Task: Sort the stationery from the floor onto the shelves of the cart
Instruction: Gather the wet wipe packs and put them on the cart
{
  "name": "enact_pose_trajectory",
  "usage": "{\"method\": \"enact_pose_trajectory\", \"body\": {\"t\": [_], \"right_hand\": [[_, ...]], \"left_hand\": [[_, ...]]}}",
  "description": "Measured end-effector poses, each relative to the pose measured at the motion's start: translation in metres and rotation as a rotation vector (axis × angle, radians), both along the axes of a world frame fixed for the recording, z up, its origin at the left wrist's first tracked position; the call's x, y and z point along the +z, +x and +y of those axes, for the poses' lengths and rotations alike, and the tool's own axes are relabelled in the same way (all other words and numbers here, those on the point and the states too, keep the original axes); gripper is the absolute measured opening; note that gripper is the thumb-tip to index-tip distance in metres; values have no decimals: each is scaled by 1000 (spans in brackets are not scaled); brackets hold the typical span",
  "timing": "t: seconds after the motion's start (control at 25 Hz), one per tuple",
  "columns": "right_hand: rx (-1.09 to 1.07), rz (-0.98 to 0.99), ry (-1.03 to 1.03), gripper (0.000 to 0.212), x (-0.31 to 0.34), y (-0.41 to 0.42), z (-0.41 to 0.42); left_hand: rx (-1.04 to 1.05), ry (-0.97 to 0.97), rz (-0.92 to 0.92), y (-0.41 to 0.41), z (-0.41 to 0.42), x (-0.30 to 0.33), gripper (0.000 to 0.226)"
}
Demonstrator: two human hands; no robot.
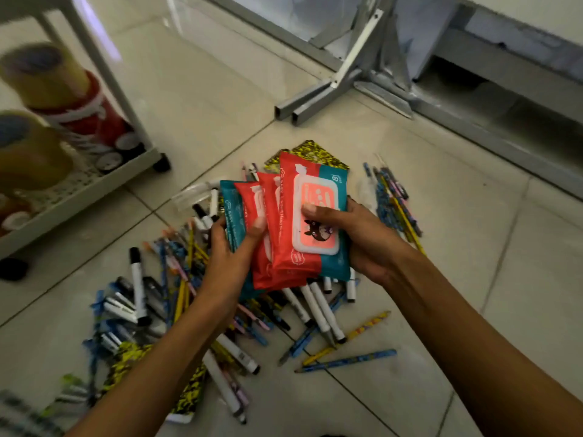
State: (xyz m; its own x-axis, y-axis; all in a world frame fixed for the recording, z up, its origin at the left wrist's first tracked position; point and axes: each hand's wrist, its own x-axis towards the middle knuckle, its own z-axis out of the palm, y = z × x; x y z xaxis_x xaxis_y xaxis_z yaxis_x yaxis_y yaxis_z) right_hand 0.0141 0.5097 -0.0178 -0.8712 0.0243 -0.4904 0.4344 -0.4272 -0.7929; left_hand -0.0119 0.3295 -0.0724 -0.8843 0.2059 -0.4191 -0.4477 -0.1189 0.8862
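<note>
Four wipe packs, both hands on them

The wipe packs [284, 228], red and teal, sit fanned above the marker and pencil pile [220, 310]; left hand [230, 257] and right hand [356, 238] each clamp the stack, cart [94, 181] off left.

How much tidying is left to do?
Some is done: tape rolls sit on the cart. Right now the left hand and right hand hold wipe packs. Lots left: markers and pencils cover the floor.
</note>
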Motion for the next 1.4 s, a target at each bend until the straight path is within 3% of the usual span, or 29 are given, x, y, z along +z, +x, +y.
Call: {"method": "enact_pose_trajectory", "body": {"t": [0.08, 0.24, 0.32, 0.56, 0.72, 0.76, 0.96, 1.28, 1.4], "right_hand": [[41, 0, -22, 39, 1, -10, -30], [215, 67, 15, 56, 2, -26, -82], [354, 75, 59, 63, 4, -33, -114], [607, 177, 158, 59, -1, -50, -219], [821, 282, 209, 62, -20, -65, -274], [884, 308, 229, 63, -24, -67, -284], [1045, 367, 276, 82, -50, -78, -315], [1168, 427, 406, 107, -82, -94, -322], [1214, 445, 414, 110, -85, -99, -324]], "left_hand": [[57, 12, 38, -1, -25, 3, 77], [84, -8, 84, 6, -80, 11, 122], [116, -11, 99, 12, -112, 13, 130], [238, -52, 57, 24, -214, 15, 123], [218, -211, 169, 30, -268, 12, 69], [209, -253, 190, 30, -279, 8, 68], [132, -427, 255, 25, -332, -24, 91], [102, -495, 283, 22, -334, -54, 140], [97, -500, 287, 20, -336, -66, 137]]}}
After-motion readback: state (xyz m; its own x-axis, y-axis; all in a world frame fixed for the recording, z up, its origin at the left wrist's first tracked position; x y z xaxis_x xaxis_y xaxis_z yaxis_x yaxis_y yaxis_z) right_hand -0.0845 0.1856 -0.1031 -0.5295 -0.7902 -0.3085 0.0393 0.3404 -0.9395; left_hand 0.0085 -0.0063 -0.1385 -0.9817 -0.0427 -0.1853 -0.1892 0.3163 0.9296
